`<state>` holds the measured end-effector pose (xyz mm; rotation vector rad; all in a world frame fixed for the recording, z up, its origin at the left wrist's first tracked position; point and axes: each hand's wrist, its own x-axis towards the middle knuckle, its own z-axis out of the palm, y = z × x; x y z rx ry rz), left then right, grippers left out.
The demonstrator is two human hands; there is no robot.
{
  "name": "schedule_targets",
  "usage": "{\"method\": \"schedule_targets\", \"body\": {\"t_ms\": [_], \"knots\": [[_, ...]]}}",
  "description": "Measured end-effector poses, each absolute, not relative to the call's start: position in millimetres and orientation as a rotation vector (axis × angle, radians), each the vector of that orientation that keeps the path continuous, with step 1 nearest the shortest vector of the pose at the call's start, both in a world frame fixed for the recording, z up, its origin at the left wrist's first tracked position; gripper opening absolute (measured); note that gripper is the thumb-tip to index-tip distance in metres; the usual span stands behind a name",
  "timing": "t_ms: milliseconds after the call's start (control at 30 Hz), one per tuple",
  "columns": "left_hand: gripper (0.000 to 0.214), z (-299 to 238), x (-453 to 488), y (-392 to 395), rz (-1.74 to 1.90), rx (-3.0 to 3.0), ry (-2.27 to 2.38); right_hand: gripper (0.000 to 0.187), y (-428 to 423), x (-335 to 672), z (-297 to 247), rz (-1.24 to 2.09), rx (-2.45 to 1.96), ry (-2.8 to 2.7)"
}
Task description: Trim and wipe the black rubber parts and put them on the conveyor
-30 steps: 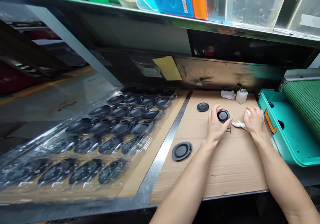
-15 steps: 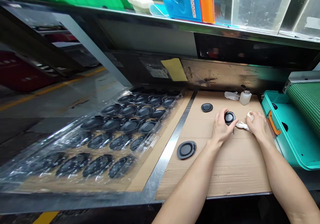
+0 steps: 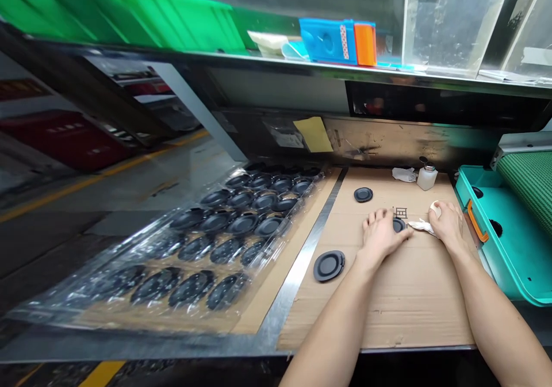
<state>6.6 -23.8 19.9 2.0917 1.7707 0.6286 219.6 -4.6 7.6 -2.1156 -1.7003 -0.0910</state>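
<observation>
Holding a small black disc [image 3: 400, 225] in the left hand [image 3: 382, 232], with a grip closed between thumb and fingers that covers much of it. Over the cardboard sheet [image 3: 409, 295] on the counter [image 3: 302, 261], just in front of a printed black mark [image 3: 401, 213]; too hidden to tell whether resting on the cardboard. Pinching a round white piece [image 3: 436, 207] in the right hand [image 3: 449, 226], also with a closed grip, beside a crumpled white cloth [image 3: 421, 226] between the two hands. Flat on the cardboard to the left, a larger black disc [image 3: 329, 266] nearer the body and another black disc [image 3: 363, 194] farther away. At the back, a white bottle [image 3: 426, 178] near a white wad [image 3: 404, 174]. To the right, a teal bin [image 3: 515, 255] with an orange handle [image 3: 477, 222] and dark round pieces [image 3: 495, 228] inside. To the far left, rows of black discs [image 3: 244, 223] in clear plastic [image 3: 290, 226].
</observation>
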Motion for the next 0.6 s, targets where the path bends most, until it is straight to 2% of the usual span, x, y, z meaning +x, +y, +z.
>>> {"method": "schedule_targets", "body": {"t_ms": [167,400,600], "knots": [[0.057,26,12,-33,0.496,2.160,1.762,0.036,-3,221,4,-0.079,-2.116,-1.680],[0.083,49,-7,6,0.663,2.126,1.812,0.034,-5,218,4,-0.065,-2.094,-1.667],[0.096,57,-67,83,0.426,2.213,1.912,0.031,-7,214,2,0.004,-2.085,-1.637]]}}
